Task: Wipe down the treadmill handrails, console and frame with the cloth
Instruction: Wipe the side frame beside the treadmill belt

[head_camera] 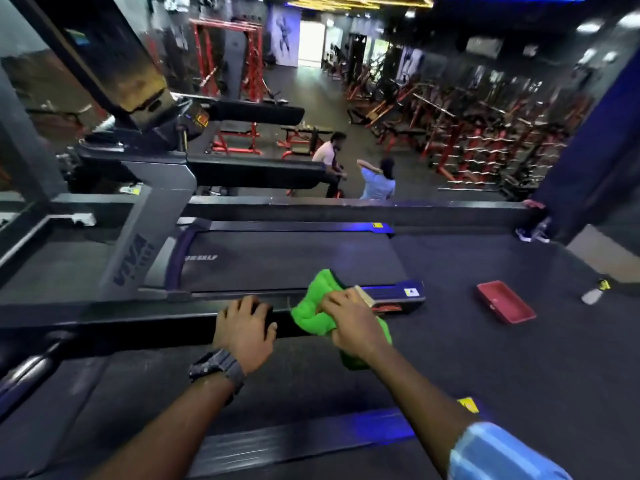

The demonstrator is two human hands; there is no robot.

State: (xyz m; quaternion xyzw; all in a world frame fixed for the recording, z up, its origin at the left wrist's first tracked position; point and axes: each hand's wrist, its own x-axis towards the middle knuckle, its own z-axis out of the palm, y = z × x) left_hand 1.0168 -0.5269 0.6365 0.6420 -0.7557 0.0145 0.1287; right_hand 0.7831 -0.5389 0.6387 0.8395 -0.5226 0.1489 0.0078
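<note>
Wiping the treadmill handrail [138,323], right hand [353,323] fingers curl around the green cloth [311,313], left hand [244,332] grips the rail; next move likely needs sliding along it.

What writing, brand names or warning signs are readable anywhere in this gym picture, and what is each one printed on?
"VIVA": on the grey upright of the neighbouring treadmill; the smaller line under it is too blurred to read.
White lettering on that treadmill's belt: seen upside down, too blurred to read.
Yellow warning stickers on the treadmill end caps: symbols only, print too small.
Wall posters: no words legible.
</note>
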